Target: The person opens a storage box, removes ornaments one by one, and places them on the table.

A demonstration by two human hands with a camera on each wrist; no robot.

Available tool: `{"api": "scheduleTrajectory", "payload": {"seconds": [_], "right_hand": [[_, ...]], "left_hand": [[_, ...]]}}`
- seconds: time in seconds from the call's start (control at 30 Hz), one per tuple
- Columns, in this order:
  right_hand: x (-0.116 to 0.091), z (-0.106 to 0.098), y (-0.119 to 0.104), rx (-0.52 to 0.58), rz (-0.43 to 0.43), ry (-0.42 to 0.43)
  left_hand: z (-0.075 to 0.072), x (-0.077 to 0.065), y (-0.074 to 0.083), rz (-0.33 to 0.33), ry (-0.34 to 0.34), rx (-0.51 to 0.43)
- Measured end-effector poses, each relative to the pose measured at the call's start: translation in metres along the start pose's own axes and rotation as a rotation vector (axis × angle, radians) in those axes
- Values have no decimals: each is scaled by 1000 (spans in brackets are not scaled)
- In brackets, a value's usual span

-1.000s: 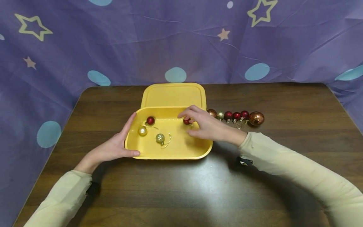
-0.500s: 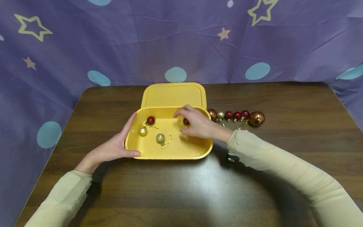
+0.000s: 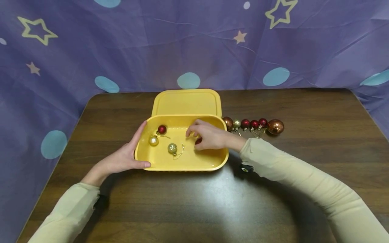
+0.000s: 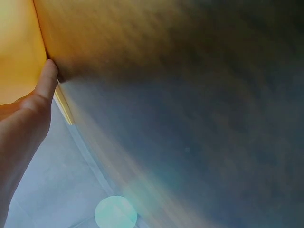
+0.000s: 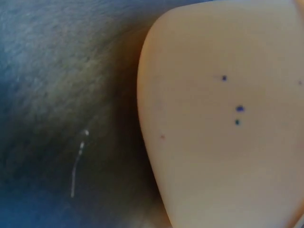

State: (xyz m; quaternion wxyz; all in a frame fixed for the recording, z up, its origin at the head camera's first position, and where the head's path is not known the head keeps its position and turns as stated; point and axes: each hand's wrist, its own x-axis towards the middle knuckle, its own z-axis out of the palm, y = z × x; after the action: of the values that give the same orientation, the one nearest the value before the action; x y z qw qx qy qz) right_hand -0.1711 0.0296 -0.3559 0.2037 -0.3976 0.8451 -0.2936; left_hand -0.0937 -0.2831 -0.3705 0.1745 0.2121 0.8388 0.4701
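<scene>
A yellow plastic box (image 3: 182,167) sits on the table. My left hand (image 3: 121,158) grips its left end, thumb at the front corner and fingers along the side; the left wrist view shows a finger (image 4: 46,80) against the yellow wall. Inside, my right hand (image 3: 209,135) holds a dark red Christmas ball (image 3: 198,141) between thumb and fingers, mostly hidden by them. Also in the box are a red ball (image 3: 162,129), a smooth gold ball (image 3: 153,140) and a glittery gold ball (image 3: 172,148) with a string. Skin fills much of the right wrist view.
Behind the box lies its yellow lid (image 3: 186,103). To its right is a row of ornaments: a brown ball (image 3: 228,123), a gold ball (image 3: 236,124), several red balls (image 3: 254,125) and a large copper ball (image 3: 275,127). A purple star-patterned cloth (image 3: 212,50) hangs behind the table.
My right hand has moved slightly left, then lower, and its fingers have closed in on the red ball. That ball has shifted toward the thumb. The left hand and the box stay put.
</scene>
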Motion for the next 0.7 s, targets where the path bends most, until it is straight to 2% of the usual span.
{"api": "scheduleTrajectory", "payload": {"seconds": [0.2, 0.43, 0.57, 0.7], "right_hand": [[-1, -3, 2, 127, -56, 67], [-5, -5, 3, 86, -160, 144], [-8, -5, 1, 177, -188, 159], [-13, -7, -1, 221, -222, 214]], "left_hand": [[-1, 0, 1, -12, -8, -15], [-1, 0, 0, -14, -19, -16], [-1, 0, 0, -15, -16, -11], [-1, 0, -1, -22, -17, -16]]}}
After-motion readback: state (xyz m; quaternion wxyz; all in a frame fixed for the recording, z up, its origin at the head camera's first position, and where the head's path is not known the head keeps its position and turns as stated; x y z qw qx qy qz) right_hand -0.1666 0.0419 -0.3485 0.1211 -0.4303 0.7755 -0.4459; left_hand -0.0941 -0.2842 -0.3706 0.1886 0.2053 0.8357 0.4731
